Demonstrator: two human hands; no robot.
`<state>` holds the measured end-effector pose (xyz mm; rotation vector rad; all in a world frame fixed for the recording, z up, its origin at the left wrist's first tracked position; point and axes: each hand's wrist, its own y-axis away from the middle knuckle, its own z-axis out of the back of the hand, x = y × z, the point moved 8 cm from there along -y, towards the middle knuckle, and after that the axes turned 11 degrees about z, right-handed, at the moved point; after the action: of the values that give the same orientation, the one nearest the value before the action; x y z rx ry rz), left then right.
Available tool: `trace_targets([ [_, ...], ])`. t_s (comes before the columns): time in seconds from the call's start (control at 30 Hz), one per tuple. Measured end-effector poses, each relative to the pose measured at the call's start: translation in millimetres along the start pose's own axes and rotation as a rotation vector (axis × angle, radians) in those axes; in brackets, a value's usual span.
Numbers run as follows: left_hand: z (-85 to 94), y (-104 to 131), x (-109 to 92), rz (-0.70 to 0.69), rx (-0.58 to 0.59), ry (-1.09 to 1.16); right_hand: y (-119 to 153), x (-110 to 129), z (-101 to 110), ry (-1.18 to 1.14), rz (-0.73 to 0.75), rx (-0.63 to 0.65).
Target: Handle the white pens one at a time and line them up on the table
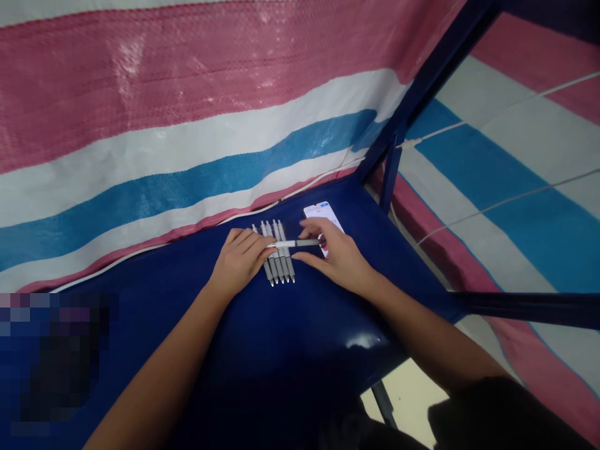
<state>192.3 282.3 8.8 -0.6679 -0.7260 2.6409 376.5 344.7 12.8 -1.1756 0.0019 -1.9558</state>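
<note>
A white and grey pen (290, 244) is held level above a row of similar pens. My left hand (241, 259) is closed, pinching the pen's left end between thumb and fingers. Around its other end is my right hand (342, 256), with thumb and fingers spread apart and the grey end reaching between them; I cannot tell whether it touches the palm. Below, several white and grey click pens (284, 269) lie side by side, tips towards me, partly covered by my left hand. A phone (330, 214) with a lit screen lies behind my right hand, which hides part of it.
The pens and phone rest on a dark blue tabletop (281, 337). A red, white and blue striped sheet (187, 137) hangs along its back edge, where a white cable (253, 212) runs. A dark blue frame (422, 100) rises at the right. The lower left is pixelated.
</note>
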Motion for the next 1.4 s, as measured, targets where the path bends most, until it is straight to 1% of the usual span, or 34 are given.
trace_targets([
  [0.07,-1.7,0.1,3.0,0.026,0.019,0.003,-1.2,2.4,0.8,0.032,0.021,0.022],
  [0.17,-2.5,0.6,5.4,0.038,0.028,-0.007,-2.3,0.8,1.0,0.068,0.011,0.052],
  [0.23,-1.1,1.1,6.0,0.035,0.019,-0.014,-3.5,3.2,0.6,0.083,0.055,0.061],
  [0.3,0.4,1.7,6.0,0.027,0.017,-0.013,-3.6,4.9,-4.9,0.1,0.091,0.125],
  [0.37,0.5,2.0,5.9,0.017,0.037,-0.001,-2.3,2.3,-10.6,0.123,0.069,0.191],
  [0.4,0.6,1.9,6.1,0.016,0.047,0.009,-1.6,0.5,-11.6,0.126,0.048,0.199],
  [0.5,2.8,0.5,8.3,0.03,0.048,0.039,-0.4,-1.0,-10.1,0.121,0.035,0.16],
  [0.57,4.3,-0.4,9.3,0.04,0.04,0.05,0.2,-0.6,-10.5,0.151,0.053,0.165],
  [0.67,3.4,-0.5,8.7,0.048,0.052,0.09,1.0,-2.7,-12.9,0.201,0.034,0.243],
  [0.73,3.4,-0.2,7.8,0.064,0.05,0.154,1.0,-3.2,-11.5,0.166,0.001,0.286],
  [0.8,5.8,-1.3,9.2,0.123,0.035,0.256,0.7,-3.0,-8.8,0.071,-0.041,0.317],
  [0.83,8.0,-2.7,11.9,0.183,0.026,0.326,0.8,-2.3,-8.6,0.023,-0.054,0.344],
  [0.87,9.5,-4.3,15.0,0.257,0.031,0.408,0.9,-0.6,-9.3,-0.011,-0.05,0.378],
  [0.93,10.2,-8.2,18.7,0.406,0.089,0.573,0.7,5.4,-11.6,-0.012,0.017,0.432],
  [1.0,9.9,-12.5,15.8,0.501,0.164,0.687,0.1,13.3,-13.2,0.043,0.124,0.423],
  [1.07,8.6,-15.6,10.0,0.545,0.206,0.744,0.6,19.0,-13.6,0.055,0.184,0.359],
  [1.17,-4.5,-14.4,3.1,0.599,0.251,0.794,4.3,22.7,-15.7,-0.048,0.188,0.285],
  [1.23,-11.7,-13.7,0.5,0.621,0.235,0.8,6.5,21.1,-16.3,-0.125,0.153,0.251],
  [1.27,-9.8,-14.7,-0.2,0.629,0.192,0.78,7.1,19.4,-16.4,-0.153,0.13,0.238],
  [1.3,-3.5,-16.3,-1.6,0.635,0.14,0.736,7.2,17.1,-16.2,-0.173,0.105,0.225],
  [1.33,6.5,-18.3,-5.7,0.631,0.102,0.672,6.9,14.6,-15.7,-0.187,0.08,0.21],
  [1.37,20.4,-19.9,-12.6,0.618,0.077,0.587,6.4,12.2,-15.2,-0.196,0.056,0.199],
  [1.4,32.4,-20.1,-25.1,0.58,0.136,0.493,5.7,10.0,-14.7,-0.2,0.035,0.192],
])
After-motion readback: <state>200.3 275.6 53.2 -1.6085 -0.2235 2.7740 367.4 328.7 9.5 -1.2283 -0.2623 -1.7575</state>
